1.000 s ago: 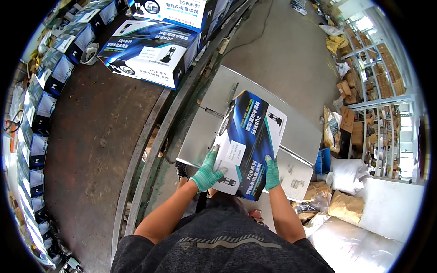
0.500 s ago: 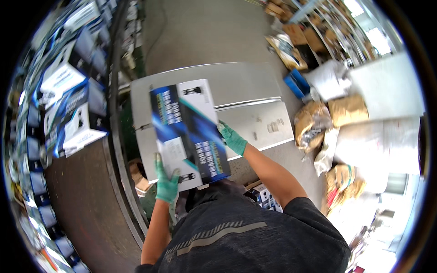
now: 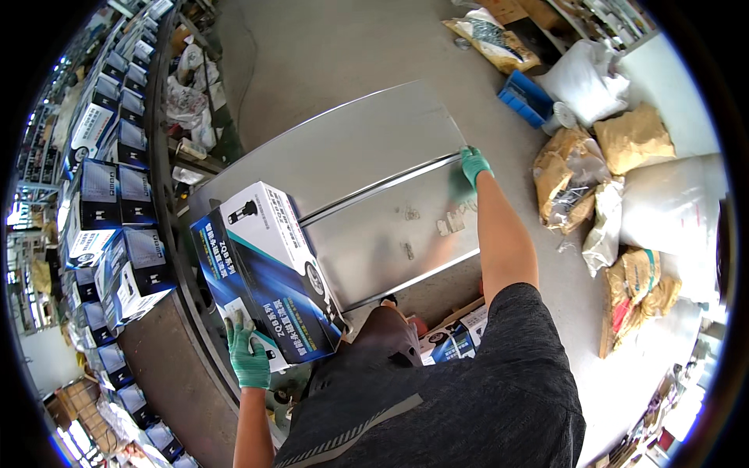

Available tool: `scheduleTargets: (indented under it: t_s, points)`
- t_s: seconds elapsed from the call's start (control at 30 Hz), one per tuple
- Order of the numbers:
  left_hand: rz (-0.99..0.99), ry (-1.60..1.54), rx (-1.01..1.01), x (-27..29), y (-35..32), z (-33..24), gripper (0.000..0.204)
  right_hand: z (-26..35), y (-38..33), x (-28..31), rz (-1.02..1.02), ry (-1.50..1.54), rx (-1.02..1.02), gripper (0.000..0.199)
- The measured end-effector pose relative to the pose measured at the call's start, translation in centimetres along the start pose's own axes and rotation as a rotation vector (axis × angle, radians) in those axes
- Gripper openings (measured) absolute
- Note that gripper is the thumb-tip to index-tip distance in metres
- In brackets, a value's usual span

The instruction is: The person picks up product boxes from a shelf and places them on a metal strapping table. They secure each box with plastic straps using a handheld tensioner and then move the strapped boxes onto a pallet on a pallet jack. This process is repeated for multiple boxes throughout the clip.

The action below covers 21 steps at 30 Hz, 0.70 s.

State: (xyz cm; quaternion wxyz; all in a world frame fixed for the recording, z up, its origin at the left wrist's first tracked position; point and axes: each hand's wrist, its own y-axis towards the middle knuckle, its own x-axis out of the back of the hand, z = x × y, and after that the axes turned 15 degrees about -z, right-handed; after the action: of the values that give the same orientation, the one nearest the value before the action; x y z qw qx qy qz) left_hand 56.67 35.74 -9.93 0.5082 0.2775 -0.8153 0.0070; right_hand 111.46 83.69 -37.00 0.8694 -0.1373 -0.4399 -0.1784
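A blue, black and white printed carton point(image 3: 269, 269) lies at the left end of a grey metal-topped table point(image 3: 351, 148), its long side slanting toward me. My left hand point(image 3: 249, 360), in a green glove, lies on the carton's near left corner with the fingers stretched out over its top face and the thumb apart. Out at the table's right edge, my right hand point(image 3: 474, 165), also green-gloved, has its fingers bent over the end of the raised metal seam. Its fingertips are partly hidden there.
A dark bench point(image 3: 160, 355) on the left carries rows of similar cartons point(image 3: 133, 269). To the right on the floor lie a blue bin point(image 3: 526, 99), a white sack point(image 3: 585, 78) and brown paper bags point(image 3: 568, 181). Another printed carton point(image 3: 452, 343) stands beside my body.
The carton has come down onto the left part of the metal top. My right hand has left its side and moved right to the table's edge; my left hand stays at its near corner.
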Motion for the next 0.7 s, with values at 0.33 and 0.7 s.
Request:
scheduleTargets:
  t_s: [0.33, 0.7]
  points:
    - [-0.043, 0.029, 0.026, 0.6, -0.2, -0.7, 0.029, 4.1, -0.9, 4.2, -0.214, 0.822, -0.526, 0.031]
    - [0.245, 0.18, -1.338, -1.2, 13.3, -21.0, 0.041, 38.2, -37.2, 28.5, -0.042, 0.87, 0.854, 0.048]
